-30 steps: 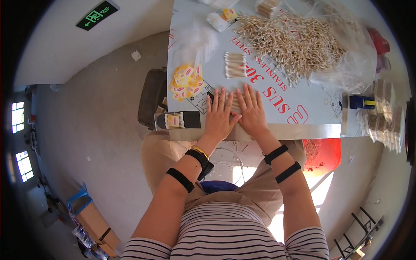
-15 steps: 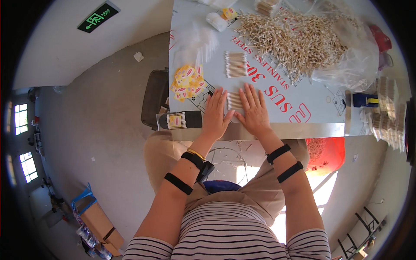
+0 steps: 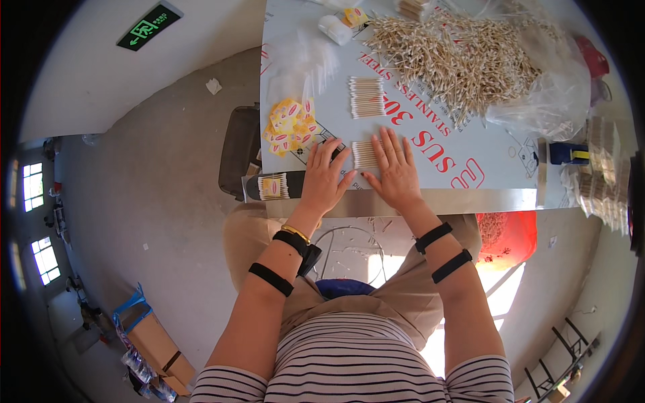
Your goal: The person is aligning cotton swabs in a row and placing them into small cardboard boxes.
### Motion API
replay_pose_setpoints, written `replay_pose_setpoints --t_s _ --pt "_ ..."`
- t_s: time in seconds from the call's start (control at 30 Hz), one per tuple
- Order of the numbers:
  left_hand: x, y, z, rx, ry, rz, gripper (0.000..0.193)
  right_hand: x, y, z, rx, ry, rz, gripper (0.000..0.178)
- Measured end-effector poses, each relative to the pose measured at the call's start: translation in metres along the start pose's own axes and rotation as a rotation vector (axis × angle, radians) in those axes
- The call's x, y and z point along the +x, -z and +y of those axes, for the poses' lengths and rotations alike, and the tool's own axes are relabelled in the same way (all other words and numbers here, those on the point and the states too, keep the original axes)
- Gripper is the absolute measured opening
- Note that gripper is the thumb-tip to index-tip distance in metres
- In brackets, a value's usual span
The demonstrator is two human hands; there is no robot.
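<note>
A short row of cotton swabs (image 3: pixel 363 154) lies side by side on the table between my hands. My right hand (image 3: pixel 396 171) rests flat with fingers spread, covering the row's right end. My left hand (image 3: pixel 325 178) is just left of the row, apart from it, with its fingers spread and slightly bent; nothing shows in it. A dark patch beside its fingertips is too small to make out. Beyond my hands lies a second, fuller row of cotton swabs (image 3: pixel 367 98). Left of my left hand, a clear bag of cotton swabs with a yellow card (image 3: pixel 273 187) lies on a black holder (image 3: pixel 295 184).
Yellow printed cards (image 3: pixel 287 127) and clear plastic bags (image 3: pixel 306 67) lie at the left of the table. A large heap of loose cotton swabs (image 3: pixel 463 64) fills the far right, beside crumpled plastic (image 3: pixel 544 107). Stacked packs (image 3: pixel 600 174) stand at the right edge. A red bag (image 3: pixel 514 235) is below.
My left hand has moved left, away from the row of cotton swabs, and its fingers have bent a little. My right hand has stayed almost in place.
</note>
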State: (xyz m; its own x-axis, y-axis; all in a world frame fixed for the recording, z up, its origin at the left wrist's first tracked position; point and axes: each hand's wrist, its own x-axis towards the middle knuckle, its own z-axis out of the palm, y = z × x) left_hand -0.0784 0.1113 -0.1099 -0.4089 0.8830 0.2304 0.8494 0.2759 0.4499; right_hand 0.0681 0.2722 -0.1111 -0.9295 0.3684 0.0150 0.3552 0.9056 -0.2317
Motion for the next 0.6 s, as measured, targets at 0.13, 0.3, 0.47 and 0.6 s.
replay_pose_setpoints --t_s 0.13,0.3,0.47,0.6 --pt "0.001 0.004 0.004 -0.025 0.016 -0.004 0.046 0.0 0.0 -0.001 -0.003 -0.001 -0.007 0.089" --pt "0.002 0.017 0.023 0.089 0.07 -0.015 0.053 -0.001 0.0 0.001 -0.002 -0.001 -0.002 0.089" --pt "-0.004 0.018 0.025 0.12 0.07 -0.01 0.052 0.0 0.0 0.001 0.008 0.001 0.014 0.088" --pt "-0.011 0.016 0.023 0.169 0.077 -0.053 0.052 0.0 0.002 -0.001 0.011 0.001 0.017 0.088"
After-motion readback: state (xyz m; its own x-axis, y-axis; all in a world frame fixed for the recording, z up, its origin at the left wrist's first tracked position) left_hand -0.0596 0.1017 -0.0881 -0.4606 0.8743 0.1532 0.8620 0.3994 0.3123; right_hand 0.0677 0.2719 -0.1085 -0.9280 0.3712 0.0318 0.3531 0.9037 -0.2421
